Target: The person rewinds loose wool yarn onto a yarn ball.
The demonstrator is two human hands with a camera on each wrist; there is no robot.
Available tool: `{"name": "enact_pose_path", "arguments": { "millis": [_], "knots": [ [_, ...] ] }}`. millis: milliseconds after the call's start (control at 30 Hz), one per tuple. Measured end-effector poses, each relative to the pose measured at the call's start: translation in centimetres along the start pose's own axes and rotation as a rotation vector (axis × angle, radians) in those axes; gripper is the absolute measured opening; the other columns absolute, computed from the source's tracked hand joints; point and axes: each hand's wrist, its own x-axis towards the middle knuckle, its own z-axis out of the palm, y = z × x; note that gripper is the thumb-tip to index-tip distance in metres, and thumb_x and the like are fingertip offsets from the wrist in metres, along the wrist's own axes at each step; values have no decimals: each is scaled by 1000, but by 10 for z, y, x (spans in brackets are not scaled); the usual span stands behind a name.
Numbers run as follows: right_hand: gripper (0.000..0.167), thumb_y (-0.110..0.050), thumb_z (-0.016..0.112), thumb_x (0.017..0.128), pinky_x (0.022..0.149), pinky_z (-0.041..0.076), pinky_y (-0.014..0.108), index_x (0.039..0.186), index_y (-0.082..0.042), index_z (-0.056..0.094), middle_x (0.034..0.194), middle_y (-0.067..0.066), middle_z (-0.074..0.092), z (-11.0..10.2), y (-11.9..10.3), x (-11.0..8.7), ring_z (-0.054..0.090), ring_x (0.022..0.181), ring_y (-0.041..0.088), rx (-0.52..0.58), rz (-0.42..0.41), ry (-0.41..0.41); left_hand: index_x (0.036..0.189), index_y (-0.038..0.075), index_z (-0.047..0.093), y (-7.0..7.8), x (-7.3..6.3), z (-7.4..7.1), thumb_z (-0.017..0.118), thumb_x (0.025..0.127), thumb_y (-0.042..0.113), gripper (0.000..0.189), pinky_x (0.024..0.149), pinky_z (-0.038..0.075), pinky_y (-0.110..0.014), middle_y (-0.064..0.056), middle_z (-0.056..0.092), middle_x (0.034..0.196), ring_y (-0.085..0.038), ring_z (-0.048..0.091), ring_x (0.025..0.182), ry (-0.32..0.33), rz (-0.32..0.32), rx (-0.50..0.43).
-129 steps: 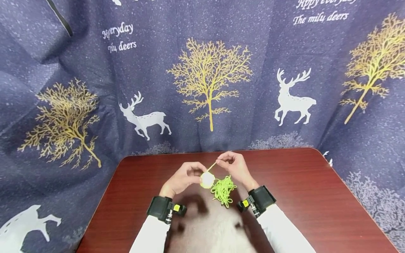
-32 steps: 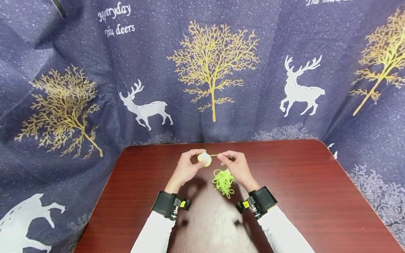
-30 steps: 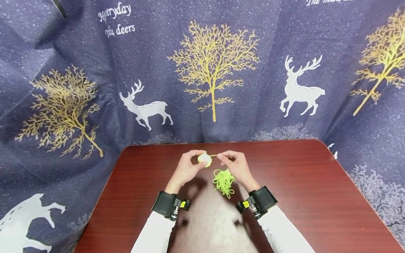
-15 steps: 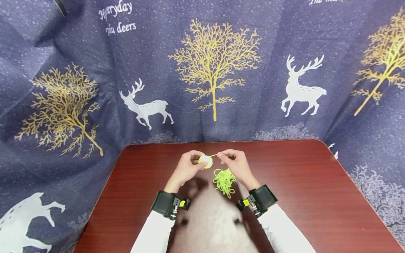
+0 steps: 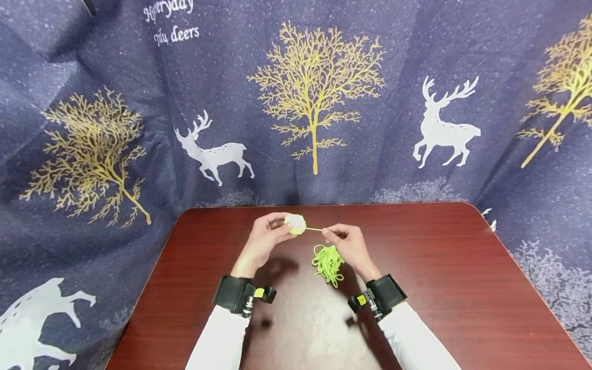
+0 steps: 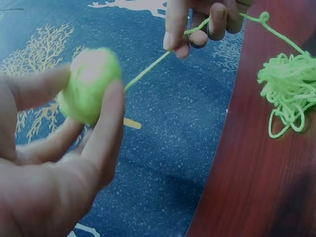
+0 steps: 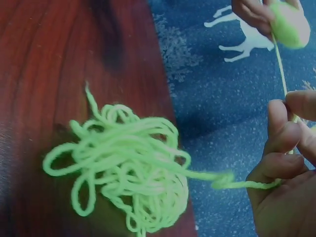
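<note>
My left hand (image 5: 262, 237) holds a small yellow-green ball of yarn (image 6: 91, 84) between thumb and fingers, lifted above the table. A taut strand of yarn (image 6: 148, 70) runs from the ball to my right hand (image 5: 350, 246), which pinches it between thumb and forefinger. In the right wrist view the strand passes on through the curled fingers (image 7: 284, 165) and trails, with a small kink, to a loose tangle of the same yarn (image 7: 133, 163). That tangle lies on the table just below my right hand in the head view.
The reddish-brown table (image 5: 462, 288) reaches back to a dark blue curtain (image 5: 388, 61) printed with trees and deer. Each wrist wears a black strap with a camera, the left strap (image 5: 233, 294) and the right strap (image 5: 387, 294).
My left hand has shifted left and tilted, turning the ball and lengthening the strand between the hands. My right hand has moved slightly right and still pinches the yarn.
</note>
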Motion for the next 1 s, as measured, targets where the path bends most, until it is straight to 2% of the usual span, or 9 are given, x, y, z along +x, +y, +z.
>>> {"name": "enact_pose_path", "arguments": {
  "millis": [200, 333, 433, 500, 667, 733, 833, 900, 1000],
  "knots": [
    [10, -6, 72, 93, 56, 41, 19, 94, 2, 77, 79, 21, 70, 4, -10, -8, 57, 64, 13, -39, -61, -47, 128, -14, 57, 0, 5, 7, 62, 95, -10, 34, 89, 58, -43, -21, 65, 111, -14, 70, 88, 209, 41, 17],
    [9, -3, 71, 93, 54, 41, 19, 91, 3, 77, 75, 18, 68, 1, -25, -13, 56, 62, 11, -48, -59, -34, 127, -14, 58, 0, 7, 10, 63, 94, -10, 33, 86, 60, -39, -22, 65, 111, -13, 68, 88, 254, 54, 20],
    [9, -7, 72, 92, 54, 42, 20, 92, 1, 78, 76, 19, 69, -1, -18, -11, 58, 61, 12, -40, -35, -21, 128, -16, 56, 1, 7, 9, 59, 96, -12, 33, 82, 61, -35, -23, 66, 112, -13, 70, 87, 222, 41, -30],
    [10, -10, 73, 93, 54, 42, 21, 93, -2, 79, 78, 20, 70, -2, -5, -6, 62, 65, 21, -39, -17, -12, 129, -17, 54, 2, 6, 7, 56, 97, -12, 33, 82, 61, -35, -22, 67, 112, -14, 71, 87, 180, 29, -78],
    [10, -11, 74, 92, 55, 45, 21, 94, -3, 79, 78, 20, 70, -2, -2, -2, 65, 76, 42, -32, 21, 15, 135, -19, 48, 4, 0, -3, 51, 102, -5, 36, 88, 59, -42, -15, 70, 109, -18, 71, 90, -10, 10, -148],
    [9, -11, 74, 92, 55, 46, 21, 94, -4, 79, 77, 20, 69, -1, -1, -2, 66, 78, 45, -27, 35, 16, 137, -19, 46, 5, -2, -5, 51, 103, -2, 38, 89, 59, -44, -12, 70, 108, -20, 71, 92, -91, 10, -171],
    [10, -11, 74, 93, 55, 46, 21, 93, -3, 79, 76, 18, 69, 0, -1, -1, 66, 79, 46, -22, 43, 6, 138, -17, 46, 6, -5, -7, 52, 104, 2, 39, 89, 59, -45, -8, 71, 109, -21, 71, 95, -164, 12, -209],
    [10, -11, 73, 93, 54, 46, 20, 92, -3, 79, 75, 16, 69, 0, -1, -1, 66, 79, 46, -25, 46, -6, 138, -16, 47, 7, -5, -8, 52, 104, 3, 39, 88, 59, -44, -7, 72, 109, -20, 71, 95, -171, 16, -225],
    [10, -11, 73, 93, 53, 45, 20, 92, -3, 79, 72, 11, 69, -1, -2, -1, 66, 77, 46, -33, 37, -19, 136, -16, 48, 8, -4, -6, 53, 103, -1, 37, 87, 60, -39, -8, 71, 108, -18, 71, 92, -87, 41, -206]
  ]
}}
